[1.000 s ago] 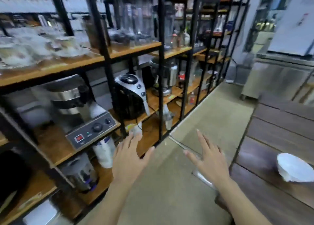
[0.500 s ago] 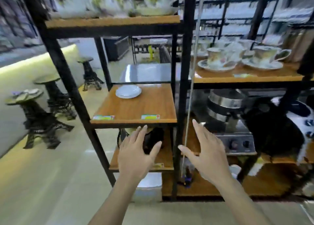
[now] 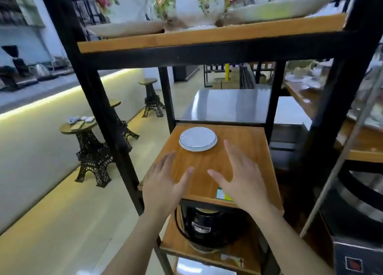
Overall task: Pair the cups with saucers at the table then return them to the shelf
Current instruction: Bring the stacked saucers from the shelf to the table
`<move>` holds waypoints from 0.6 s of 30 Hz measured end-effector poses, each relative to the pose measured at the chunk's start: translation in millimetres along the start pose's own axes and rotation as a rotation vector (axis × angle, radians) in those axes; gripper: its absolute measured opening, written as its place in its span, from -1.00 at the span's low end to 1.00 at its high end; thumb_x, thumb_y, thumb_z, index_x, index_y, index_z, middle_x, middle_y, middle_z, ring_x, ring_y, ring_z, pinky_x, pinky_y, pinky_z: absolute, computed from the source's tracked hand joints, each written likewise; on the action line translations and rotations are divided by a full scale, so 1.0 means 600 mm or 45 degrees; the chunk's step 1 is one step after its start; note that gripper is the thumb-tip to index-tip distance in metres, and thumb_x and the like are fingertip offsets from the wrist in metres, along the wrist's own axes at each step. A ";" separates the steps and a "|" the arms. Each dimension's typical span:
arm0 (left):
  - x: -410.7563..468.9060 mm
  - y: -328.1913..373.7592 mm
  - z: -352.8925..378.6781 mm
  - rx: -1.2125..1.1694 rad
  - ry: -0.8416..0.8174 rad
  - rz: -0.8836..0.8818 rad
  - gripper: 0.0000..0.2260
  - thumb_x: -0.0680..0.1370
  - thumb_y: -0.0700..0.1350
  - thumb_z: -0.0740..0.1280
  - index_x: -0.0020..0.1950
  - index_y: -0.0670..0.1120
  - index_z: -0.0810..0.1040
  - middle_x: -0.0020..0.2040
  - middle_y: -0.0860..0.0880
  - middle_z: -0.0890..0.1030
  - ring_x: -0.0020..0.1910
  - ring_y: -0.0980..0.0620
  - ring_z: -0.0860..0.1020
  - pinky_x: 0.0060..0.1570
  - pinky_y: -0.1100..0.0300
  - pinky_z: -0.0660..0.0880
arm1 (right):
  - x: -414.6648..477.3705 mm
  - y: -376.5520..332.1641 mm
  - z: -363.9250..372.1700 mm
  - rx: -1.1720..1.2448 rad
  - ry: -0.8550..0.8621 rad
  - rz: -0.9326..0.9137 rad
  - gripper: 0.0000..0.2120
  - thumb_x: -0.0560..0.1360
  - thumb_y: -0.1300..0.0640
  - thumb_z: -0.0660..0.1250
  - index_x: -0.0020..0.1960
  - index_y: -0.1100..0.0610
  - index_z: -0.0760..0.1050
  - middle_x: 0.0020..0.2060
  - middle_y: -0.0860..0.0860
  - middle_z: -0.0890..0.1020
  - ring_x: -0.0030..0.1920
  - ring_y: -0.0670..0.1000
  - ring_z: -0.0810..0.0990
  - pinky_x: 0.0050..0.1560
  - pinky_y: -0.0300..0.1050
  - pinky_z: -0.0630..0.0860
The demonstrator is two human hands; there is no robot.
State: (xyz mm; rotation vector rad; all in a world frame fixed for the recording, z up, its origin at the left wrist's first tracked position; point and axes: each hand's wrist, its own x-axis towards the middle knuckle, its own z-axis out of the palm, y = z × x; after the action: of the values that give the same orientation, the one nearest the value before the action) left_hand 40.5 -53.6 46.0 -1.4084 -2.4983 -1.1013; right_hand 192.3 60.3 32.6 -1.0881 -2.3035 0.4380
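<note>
Reaching with my left hand [image 3: 163, 188] and right hand [image 3: 243, 179], fingers spread, empty; white saucer [image 3: 198, 138] just beyond fingertips.

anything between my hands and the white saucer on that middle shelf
Nothing visible. The saucer sits alone toward the back of the wooden shelf; only bare board lies between it and the open left hand and right hand.

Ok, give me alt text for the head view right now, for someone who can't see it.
Two empty hands, left hand and right hand, reach with fingers spread over a wooden shelf toward a stack of white saucers. Floral teaware sits on the shelf above; a black appliance sits below.
</note>
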 end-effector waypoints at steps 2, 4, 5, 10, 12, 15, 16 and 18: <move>0.030 -0.012 0.018 -0.010 -0.029 -0.023 -0.28 0.41 0.45 0.03 0.47 0.12 0.24 0.44 0.04 0.38 0.42 0.01 0.29 0.36 0.01 0.22 | 0.037 0.007 0.016 -0.002 -0.033 0.034 -0.19 0.38 -0.46 0.03 0.50 -0.23 -0.24 0.55 -0.06 0.12 0.51 0.03 0.13 0.46 0.15 0.06; 0.059 -0.025 0.038 -0.033 -0.065 -0.045 -0.33 0.43 0.38 0.06 0.48 0.13 0.21 0.46 0.04 0.34 0.44 0.01 0.27 0.37 0.01 0.20 | 0.071 0.011 0.031 0.000 -0.028 0.072 -0.19 0.40 -0.43 0.08 0.51 -0.21 -0.20 0.54 -0.05 0.14 0.51 0.03 0.13 0.45 0.15 0.07; 0.074 -0.033 0.047 -0.064 -0.077 -0.065 -0.36 0.45 0.35 0.10 0.48 0.13 0.22 0.46 0.04 0.35 0.43 0.01 0.28 0.35 0.02 0.22 | 0.088 0.011 0.039 0.001 -0.032 0.105 -0.19 0.40 -0.42 0.10 0.51 -0.20 -0.19 0.54 -0.05 0.14 0.51 0.03 0.13 0.45 0.16 0.07; 0.154 -0.068 0.085 -0.209 -0.105 -0.104 -0.45 0.48 0.28 0.21 0.42 0.10 0.30 0.38 0.03 0.43 0.34 0.01 0.38 0.20 0.11 0.32 | 0.159 0.024 0.080 0.010 -0.078 0.309 -0.18 0.42 -0.38 0.15 0.52 -0.18 -0.16 0.55 -0.04 0.13 0.52 0.07 0.12 0.44 0.18 0.11; 0.193 -0.082 0.099 -0.264 -0.164 -0.140 -0.44 0.48 0.27 0.21 0.42 0.09 0.31 0.40 0.01 0.43 0.35 -0.02 0.37 0.24 0.06 0.31 | 0.183 0.030 0.094 0.030 -0.097 0.391 -0.19 0.42 -0.37 0.17 0.53 -0.15 -0.11 0.54 -0.03 0.13 0.51 0.09 0.14 0.41 0.19 0.19; 0.247 -0.101 0.121 -0.489 -0.282 -0.247 -0.45 0.49 0.22 0.24 0.43 0.04 0.32 0.43 -0.05 0.39 0.36 -0.07 0.38 0.32 -0.06 0.33 | 0.218 0.038 0.113 0.086 -0.131 0.516 -0.19 0.43 -0.34 0.21 0.53 -0.09 -0.05 0.54 -0.02 0.14 0.50 0.11 0.18 0.39 0.18 0.24; 0.262 -0.107 0.131 -0.569 -0.320 -0.296 -0.46 0.50 0.19 0.26 0.43 0.01 0.31 0.43 -0.07 0.39 0.35 -0.08 0.38 0.31 -0.06 0.34 | 0.231 0.040 0.118 0.145 -0.145 0.564 -0.19 0.43 -0.32 0.23 0.54 -0.06 -0.02 0.54 -0.01 0.15 0.50 0.11 0.18 0.39 0.18 0.24; 0.287 -0.118 0.148 -0.700 -0.385 -0.454 -0.44 0.51 0.16 0.27 0.44 -0.04 0.29 0.44 -0.10 0.38 0.36 -0.10 0.37 0.28 0.01 0.33 | 0.253 0.043 0.130 0.307 -0.152 0.686 -0.20 0.44 -0.27 0.27 0.53 0.01 0.02 0.53 0.04 0.20 0.48 0.13 0.22 0.39 0.17 0.28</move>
State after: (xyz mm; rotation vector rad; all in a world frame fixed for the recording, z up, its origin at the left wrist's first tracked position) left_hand -89.1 102.2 7.4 -1.3412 -2.8785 -1.8900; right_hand 81.7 190.5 9.2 -1.5838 -1.9608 0.9809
